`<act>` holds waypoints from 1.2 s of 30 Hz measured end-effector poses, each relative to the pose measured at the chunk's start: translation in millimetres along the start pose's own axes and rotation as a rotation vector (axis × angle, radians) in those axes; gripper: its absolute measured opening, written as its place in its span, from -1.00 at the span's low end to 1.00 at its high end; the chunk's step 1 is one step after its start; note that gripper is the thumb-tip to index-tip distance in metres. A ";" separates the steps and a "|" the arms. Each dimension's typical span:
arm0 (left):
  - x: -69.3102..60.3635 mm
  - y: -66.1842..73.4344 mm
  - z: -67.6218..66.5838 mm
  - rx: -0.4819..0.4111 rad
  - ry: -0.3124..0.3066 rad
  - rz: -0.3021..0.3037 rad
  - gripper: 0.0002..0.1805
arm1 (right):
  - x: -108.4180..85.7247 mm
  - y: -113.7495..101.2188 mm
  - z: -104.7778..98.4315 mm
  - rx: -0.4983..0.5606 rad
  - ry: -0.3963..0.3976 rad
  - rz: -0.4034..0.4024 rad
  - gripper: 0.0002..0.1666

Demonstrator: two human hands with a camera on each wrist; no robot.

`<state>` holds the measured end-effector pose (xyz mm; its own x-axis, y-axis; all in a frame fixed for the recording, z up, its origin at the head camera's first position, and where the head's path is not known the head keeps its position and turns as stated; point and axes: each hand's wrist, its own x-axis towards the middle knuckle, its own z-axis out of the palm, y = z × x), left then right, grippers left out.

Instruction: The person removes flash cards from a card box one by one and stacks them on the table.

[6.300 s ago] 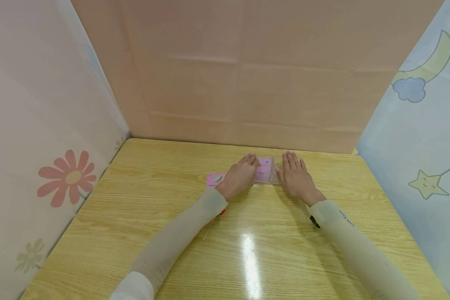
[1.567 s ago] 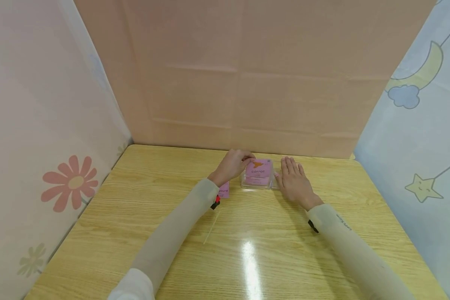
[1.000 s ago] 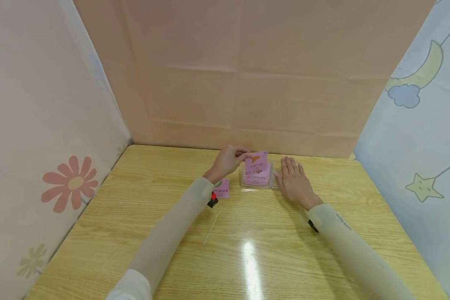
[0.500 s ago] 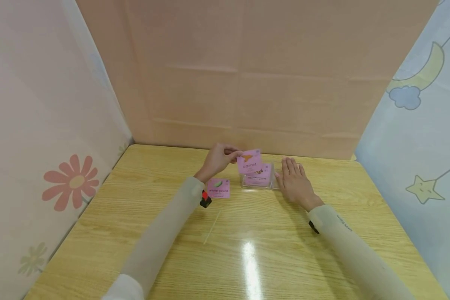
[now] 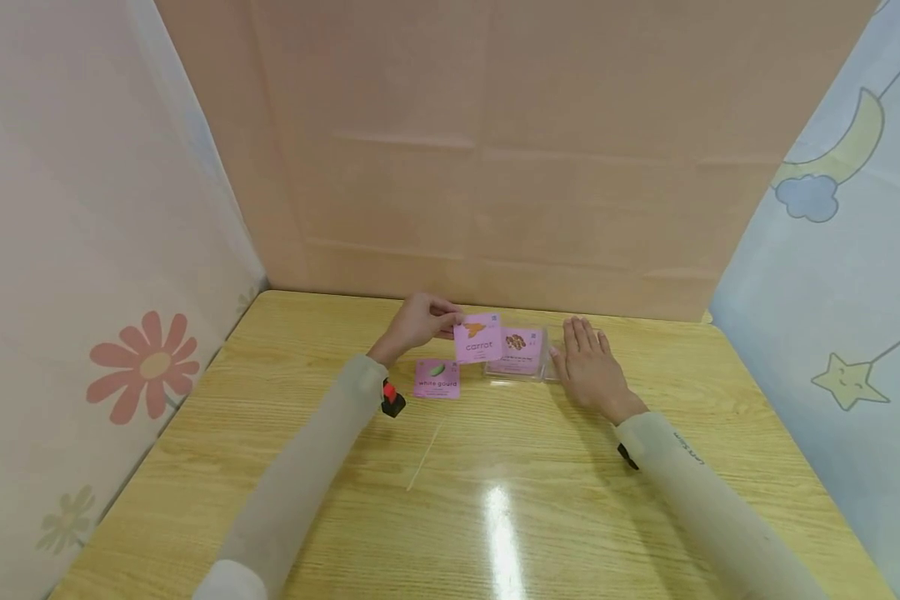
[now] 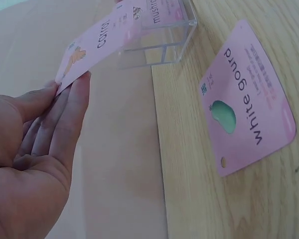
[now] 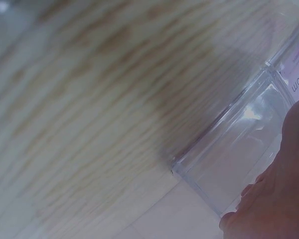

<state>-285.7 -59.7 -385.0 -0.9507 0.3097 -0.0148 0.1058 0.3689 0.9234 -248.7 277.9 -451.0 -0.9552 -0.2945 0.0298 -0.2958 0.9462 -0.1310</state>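
Observation:
A pink carrot card (image 5: 480, 339) is pinched by one corner between the thumb and fingers of my left hand (image 5: 418, 323), raised at the left side of a clear plastic box (image 5: 516, 377). Inside the box lies a pink mushroom card (image 5: 522, 348). My right hand (image 5: 591, 365) lies with straight fingers over the box's clear right-hand part, seemingly its opened lid (image 7: 234, 144), partly hiding it. A white gourd card (image 5: 437, 388) rests face up on the table below the carrot card; the left wrist view shows this white gourd card (image 6: 244, 99) close up.
A thin pale strip (image 5: 424, 456) lies on the wooden table (image 5: 570, 517) in front of the cards. A tan backdrop (image 5: 480, 167) stands at the table's far edge, with patterned panels on both sides.
My left hand has lifted the carrot card out of the box and carried it left, uncovering the mushroom card. The white gourd card has come fully into sight. My right hand stays put.

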 end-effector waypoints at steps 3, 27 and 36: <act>-1.6 -5.1 -3.8 -0.021 -0.010 -0.040 -0.76 | -0.6 -0.5 -0.8 0.002 0.001 -0.001 -0.14; -15.9 -47.0 -24.7 -0.166 -0.068 -0.245 -0.70 | -0.8 -0.8 -1.6 -0.008 -0.009 -0.003 -0.15; -16.2 -60.5 -29.4 -0.207 -0.087 -0.301 -0.64 | 1.5 0.4 -0.7 -0.002 -0.014 -0.004 -0.14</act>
<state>-285.3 -112.8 -429.3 -0.9012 0.2908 -0.3213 -0.2438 0.2728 0.9307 -250.3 277.9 -450.3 -0.9538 -0.3000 0.0162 -0.2995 0.9454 -0.1285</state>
